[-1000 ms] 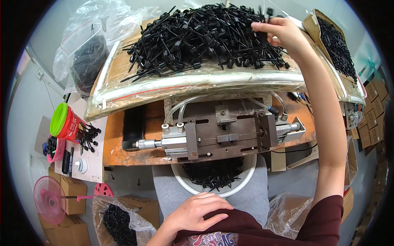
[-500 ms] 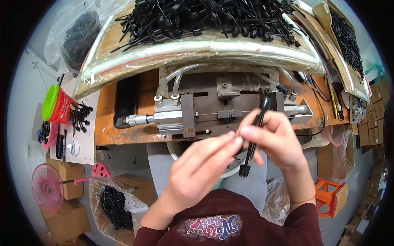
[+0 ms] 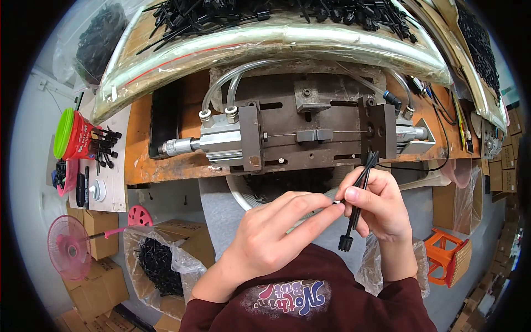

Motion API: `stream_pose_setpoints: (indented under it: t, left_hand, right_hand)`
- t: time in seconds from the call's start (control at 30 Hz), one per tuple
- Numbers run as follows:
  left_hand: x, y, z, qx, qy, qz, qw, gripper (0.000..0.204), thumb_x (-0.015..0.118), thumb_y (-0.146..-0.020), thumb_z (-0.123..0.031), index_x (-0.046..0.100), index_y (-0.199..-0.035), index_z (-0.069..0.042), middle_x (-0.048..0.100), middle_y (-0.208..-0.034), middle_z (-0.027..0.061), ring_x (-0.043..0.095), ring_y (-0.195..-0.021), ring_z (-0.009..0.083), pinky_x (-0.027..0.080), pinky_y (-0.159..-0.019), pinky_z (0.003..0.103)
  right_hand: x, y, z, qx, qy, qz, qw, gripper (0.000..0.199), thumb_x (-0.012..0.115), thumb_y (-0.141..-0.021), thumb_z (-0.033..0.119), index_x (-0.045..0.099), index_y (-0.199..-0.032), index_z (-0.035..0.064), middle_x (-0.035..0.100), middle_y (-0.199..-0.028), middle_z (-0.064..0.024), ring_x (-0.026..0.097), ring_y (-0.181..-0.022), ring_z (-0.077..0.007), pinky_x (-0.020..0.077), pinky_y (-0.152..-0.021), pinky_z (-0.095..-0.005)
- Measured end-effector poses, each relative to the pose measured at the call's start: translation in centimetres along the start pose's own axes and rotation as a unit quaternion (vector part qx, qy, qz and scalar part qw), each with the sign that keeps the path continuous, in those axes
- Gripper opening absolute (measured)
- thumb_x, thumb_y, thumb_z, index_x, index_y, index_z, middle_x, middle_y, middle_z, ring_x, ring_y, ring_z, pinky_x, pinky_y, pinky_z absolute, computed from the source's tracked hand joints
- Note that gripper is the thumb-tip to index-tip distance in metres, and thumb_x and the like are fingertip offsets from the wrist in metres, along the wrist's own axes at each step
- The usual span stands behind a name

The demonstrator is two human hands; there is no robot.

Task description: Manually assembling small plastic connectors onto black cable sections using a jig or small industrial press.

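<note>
I note: pale wall [image 3: 41,127], nine o'clock; grey floor [image 3: 168,206], eight; orange stool [image 3: 457,260], four; stacked cartons [image 3: 509,180], three.

gap betw. L hand [image 3: 268,232] & metal fixture [image 3: 315,135], tubes [image 3: 239,67] block rear
</note>
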State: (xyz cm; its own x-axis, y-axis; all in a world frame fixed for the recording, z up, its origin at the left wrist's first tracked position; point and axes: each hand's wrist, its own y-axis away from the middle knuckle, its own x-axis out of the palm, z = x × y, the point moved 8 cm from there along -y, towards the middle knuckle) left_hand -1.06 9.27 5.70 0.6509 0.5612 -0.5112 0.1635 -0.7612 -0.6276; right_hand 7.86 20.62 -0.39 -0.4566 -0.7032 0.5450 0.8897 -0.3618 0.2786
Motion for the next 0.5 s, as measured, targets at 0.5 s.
stream_pose_setpoints:
  t: [0.5]
  left_hand:
    - [2.1,-0.8,2.4,-0.041,-0.209,0.026,0.977,0.025,0.077,-0.070,-0.008,0.069,-0.093,-0.003,0.068,-0.118,0.0096,0.066,-0.080,0.0212,0.053,-0.070,0.031]
  right_hand:
    - [-1.2,1.9,1.3,-0.155,0.079,-0.080,0.982,0.010,0.062,-0.091,0.000,0.064,-0.096,-0.0077,0.064,-0.082,-0.0138,0.060,-0.052,-0.0140,0.0489,-0.046,-0.0231]
